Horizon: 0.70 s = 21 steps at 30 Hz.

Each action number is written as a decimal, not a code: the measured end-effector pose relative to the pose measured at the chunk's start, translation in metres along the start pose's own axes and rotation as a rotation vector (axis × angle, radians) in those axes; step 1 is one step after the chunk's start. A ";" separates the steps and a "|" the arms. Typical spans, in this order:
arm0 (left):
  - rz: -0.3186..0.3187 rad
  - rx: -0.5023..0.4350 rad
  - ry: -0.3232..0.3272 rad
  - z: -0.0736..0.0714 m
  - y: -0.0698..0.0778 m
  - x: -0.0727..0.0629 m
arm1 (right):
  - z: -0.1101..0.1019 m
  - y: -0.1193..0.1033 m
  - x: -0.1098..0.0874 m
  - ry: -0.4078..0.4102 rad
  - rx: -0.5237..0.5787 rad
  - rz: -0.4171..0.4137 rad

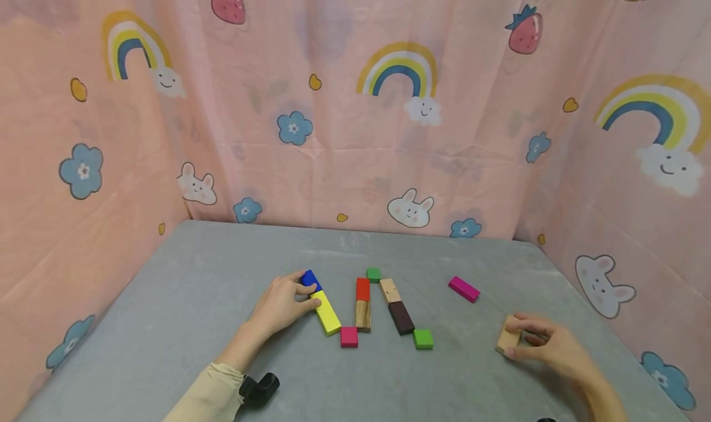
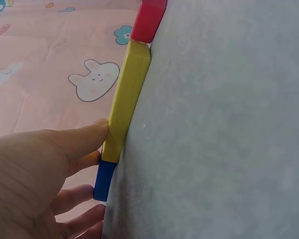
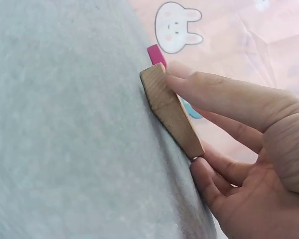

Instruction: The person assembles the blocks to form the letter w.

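left hand touching yellow block, right hand pinching wooden block

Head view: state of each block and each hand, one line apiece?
Left hand: fingers touching the blue block and yellow block.
Blue block: flat, at the yellow block's far end.
Yellow block: flat on the table.
Right hand: pinching the plain wooden block.
Plain wooden block: tilted, one edge raised.
Magenta block: flat, alone, untouched.
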<state>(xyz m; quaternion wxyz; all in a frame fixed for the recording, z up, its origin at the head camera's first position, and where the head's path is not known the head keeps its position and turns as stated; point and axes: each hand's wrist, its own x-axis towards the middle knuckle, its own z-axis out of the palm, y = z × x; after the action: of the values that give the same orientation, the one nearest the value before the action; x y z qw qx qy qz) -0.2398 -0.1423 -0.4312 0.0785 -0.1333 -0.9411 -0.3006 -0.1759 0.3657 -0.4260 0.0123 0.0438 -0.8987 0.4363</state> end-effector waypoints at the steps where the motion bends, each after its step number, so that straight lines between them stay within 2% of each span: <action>1: -0.002 0.002 -0.002 0.000 0.000 0.000 | 0.000 0.001 0.000 -0.009 -0.005 -0.001; 6: -0.008 0.007 -0.006 0.001 0.001 0.000 | 0.002 0.003 0.001 -0.035 -0.008 0.009; 15: -0.003 -0.002 -0.002 0.001 0.000 0.000 | 0.003 0.003 0.002 -0.025 -0.021 0.054; 21: -0.002 -0.010 -0.005 0.002 0.000 0.000 | 0.002 0.001 0.001 -0.028 -0.023 0.034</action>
<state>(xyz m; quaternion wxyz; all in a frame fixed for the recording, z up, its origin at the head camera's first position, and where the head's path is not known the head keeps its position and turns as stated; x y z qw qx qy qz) -0.2403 -0.1415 -0.4325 0.0751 -0.1334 -0.9399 -0.3051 -0.1772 0.3648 -0.4279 -0.0072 0.0342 -0.9044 0.4253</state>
